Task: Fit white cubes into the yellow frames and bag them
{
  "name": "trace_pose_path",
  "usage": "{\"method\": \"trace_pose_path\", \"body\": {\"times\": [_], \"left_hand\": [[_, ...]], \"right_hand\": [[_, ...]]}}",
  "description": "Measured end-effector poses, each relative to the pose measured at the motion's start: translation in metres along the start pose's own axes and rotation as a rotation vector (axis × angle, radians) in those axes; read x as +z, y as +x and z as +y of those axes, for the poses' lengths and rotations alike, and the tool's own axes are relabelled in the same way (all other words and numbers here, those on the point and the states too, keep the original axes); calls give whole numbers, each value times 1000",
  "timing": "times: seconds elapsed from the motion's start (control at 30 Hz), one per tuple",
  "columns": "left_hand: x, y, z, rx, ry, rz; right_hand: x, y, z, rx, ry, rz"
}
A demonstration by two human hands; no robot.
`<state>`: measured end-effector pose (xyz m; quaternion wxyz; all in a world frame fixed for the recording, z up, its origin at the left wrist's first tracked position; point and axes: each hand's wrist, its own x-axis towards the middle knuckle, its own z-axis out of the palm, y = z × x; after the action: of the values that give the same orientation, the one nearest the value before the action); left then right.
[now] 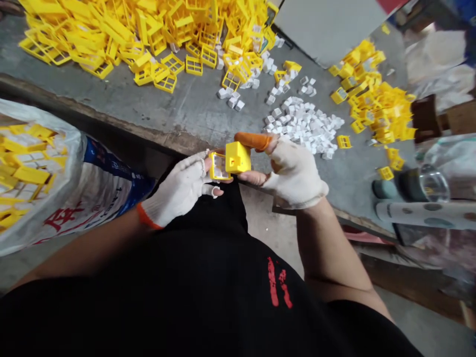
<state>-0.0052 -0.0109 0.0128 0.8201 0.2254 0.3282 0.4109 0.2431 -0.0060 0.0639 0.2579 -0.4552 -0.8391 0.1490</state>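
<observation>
This looks like a small workshop where little plastic parts get put together. A rough grey desk is covered with a big heap of yellow frames, a pile of tiny white blocks, and another heap of yellow pieces. A large sack beside it is full of more yellow parts. The floor is bare and dusty.

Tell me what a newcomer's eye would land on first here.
First, the two white-gloved hands at centre: the left hand and right hand together hold a small yellow plastic box. Next, the huge heap of yellow frames across the top of the grey table, with a pile of small white pieces to its right.
</observation>
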Motion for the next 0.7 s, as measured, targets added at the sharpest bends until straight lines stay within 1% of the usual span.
{"method": "trace_pose_path", "body": {"times": [0.07, 0.17, 0.33, 0.4, 0.5, 0.6, 0.7], "left_hand": [[5, 1, -2, -2, 11, 0], [12, 2, -4, -2, 49, -8], [22, 3, -5, -14, 128, 2], [23, 3, -6, -7, 146, 12], [24, 2, -11, -2, 171, 19], [22, -1, -14, 7, 199, 9], [18, -5, -12, 87, 323, 10]], "right_hand": [[-4, -4, -5, -13, -16, -39], [-4, -6, -3, 29, -23, -93], [0, -14, 5, -30, 3, -83], [-1, -18, 7, -32, -16, -93], [-2, -21, 8, -34, -61, -98], [0, -24, 3, -39, -79, -113], [11, -26, -8, -40, -64, -105]]}}
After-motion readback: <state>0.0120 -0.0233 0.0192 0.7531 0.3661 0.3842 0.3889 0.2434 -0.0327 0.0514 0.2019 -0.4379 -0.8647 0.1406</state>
